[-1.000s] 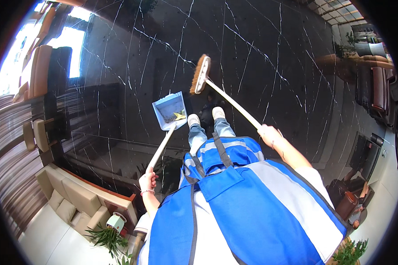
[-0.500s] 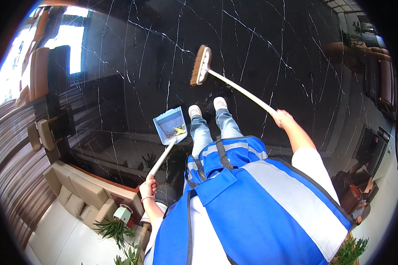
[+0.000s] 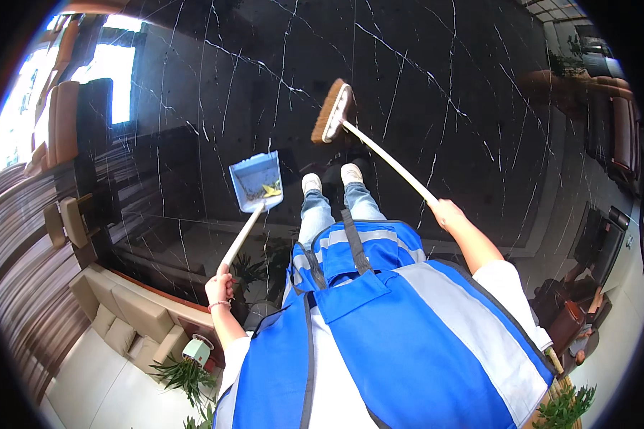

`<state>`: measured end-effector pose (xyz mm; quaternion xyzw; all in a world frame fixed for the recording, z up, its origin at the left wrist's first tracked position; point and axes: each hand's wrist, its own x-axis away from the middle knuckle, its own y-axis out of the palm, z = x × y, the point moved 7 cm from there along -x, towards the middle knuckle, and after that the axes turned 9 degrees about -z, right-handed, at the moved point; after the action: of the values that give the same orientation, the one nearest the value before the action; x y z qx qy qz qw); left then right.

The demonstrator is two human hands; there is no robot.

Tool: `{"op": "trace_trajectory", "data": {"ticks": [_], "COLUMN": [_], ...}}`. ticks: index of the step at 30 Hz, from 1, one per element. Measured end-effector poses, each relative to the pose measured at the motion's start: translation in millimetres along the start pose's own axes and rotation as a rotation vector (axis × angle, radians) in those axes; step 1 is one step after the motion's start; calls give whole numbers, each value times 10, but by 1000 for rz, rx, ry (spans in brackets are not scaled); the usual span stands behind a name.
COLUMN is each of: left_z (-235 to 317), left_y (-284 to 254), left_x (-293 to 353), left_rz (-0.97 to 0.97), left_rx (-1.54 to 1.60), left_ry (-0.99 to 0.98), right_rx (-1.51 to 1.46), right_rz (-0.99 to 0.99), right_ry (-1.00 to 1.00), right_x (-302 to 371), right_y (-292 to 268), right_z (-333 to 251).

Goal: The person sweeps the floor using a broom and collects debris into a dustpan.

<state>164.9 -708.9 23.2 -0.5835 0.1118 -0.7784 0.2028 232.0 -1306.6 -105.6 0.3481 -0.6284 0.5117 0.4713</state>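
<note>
My left hand point(image 3: 220, 286) is closed round the pale handle of a blue dustpan point(image 3: 256, 177). Yellowish leaf bits point(image 3: 271, 190) and some dark debris lie inside the pan, which is left of my shoes. In my right hand point(image 3: 447, 213) is the white handle of a broom point(image 3: 342, 113), my fingers wrapped about its upper end. The broom's head, white with brown bristles, is ahead of my feet on the dark side of the floor, bristles facing left. Broom and dustpan are apart from each other. Whether the bristles touch the floor I cannot tell.
The black floor point(image 3: 436, 164) has white veins and reflects the room. A beige sofa point(image 3: 125, 314) stands at the lower left beside potted plants point(image 3: 182, 375). Dark red armchairs point(image 3: 622, 136) line the right side, where a seated person point(image 3: 583, 343) shows at the lower right.
The dustpan has shifted left and forward with my left hand. My right hand has come slightly left and nearer, and the broom head has tilted and moved slightly right.
</note>
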Motion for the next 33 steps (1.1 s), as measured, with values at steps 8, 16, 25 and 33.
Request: {"op": "trace_trajectory", "data": {"ticks": [8, 16, 25, 33], "left_z": [661, 1317, 2057, 2465], "left_y": [-85, -441, -279, -205], "left_x": [-77, -558, -1598, -2039], "left_rz": [-40, -122, -214, -238], "left_rx": [-6, -160, -591, -560], "left_ry": [94, 152, 225, 219], "right_rx": [-352, -801, -33, -430], "right_rz": [-34, -92, 471, 93], "right_ry": [245, 33, 292, 481], "right_x": [-813, -411, 815, 136], "right_y": [-518, -1080, -1622, -1787], "right_z": [-1218, -1436, -1435, -1368]}}
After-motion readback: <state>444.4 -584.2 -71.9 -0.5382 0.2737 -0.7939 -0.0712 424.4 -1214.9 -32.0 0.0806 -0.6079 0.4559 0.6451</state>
